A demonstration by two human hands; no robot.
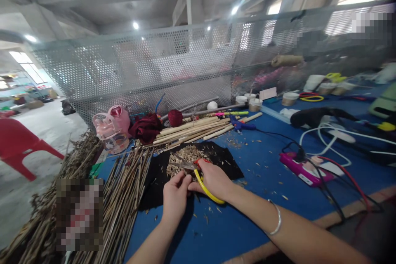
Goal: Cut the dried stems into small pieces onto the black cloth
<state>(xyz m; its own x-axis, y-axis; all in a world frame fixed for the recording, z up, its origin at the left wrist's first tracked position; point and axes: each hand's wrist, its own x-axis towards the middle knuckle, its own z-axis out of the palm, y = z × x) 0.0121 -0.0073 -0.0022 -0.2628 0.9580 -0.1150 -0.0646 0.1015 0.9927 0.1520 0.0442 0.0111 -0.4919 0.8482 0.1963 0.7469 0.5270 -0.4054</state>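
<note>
My right hand [214, 178] is closed on a pair of scissors [185, 165] with one red and one yellow handle loop. Their blades are parted and point left over a heap of small dry brown pieces [189, 152] on a black cloth [156, 189]. Close beside it, my left hand [175, 196] has its thumb and fingers pinched together in front of the heap. What the pinch holds, if anything, is too small to make out. The fingertips of both hands almost meet.
Bundles of dry stalks [125, 198] lie left of the cloth. Behind it are peeled sticks [188, 131], dark red yarn [175, 118], a pink-topped jug [115, 132] and a blue glue gun [243, 126]. A magenta power strip [305, 169] with cables sits on the right.
</note>
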